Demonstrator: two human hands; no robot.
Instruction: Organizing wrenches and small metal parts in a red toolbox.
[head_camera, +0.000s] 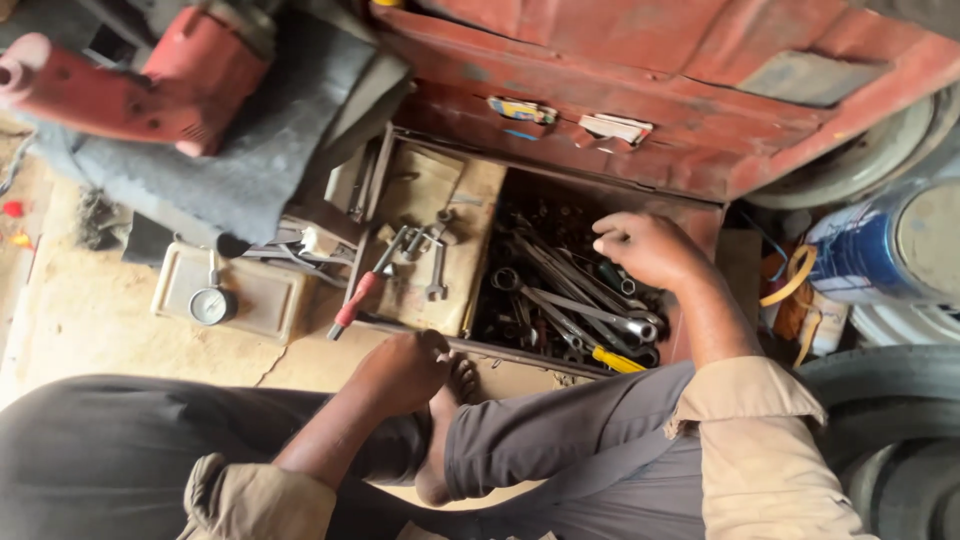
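The toolbox (560, 345), centre frame, lies open, its right compartment crowded with grey wrenches (570, 300), walled by its red lid above. The right hand (645, 248) hovers over them, fingers curled, holding nothing visible. The left hand (400, 372) rests closed on the near rim, beside a red-handled tool (360, 300).

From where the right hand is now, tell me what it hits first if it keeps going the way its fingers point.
The right hand points left and slightly down over the toolbox. It would likely meet the heap of wrenches just beneath its fingers first, though the depth is hard to judge.
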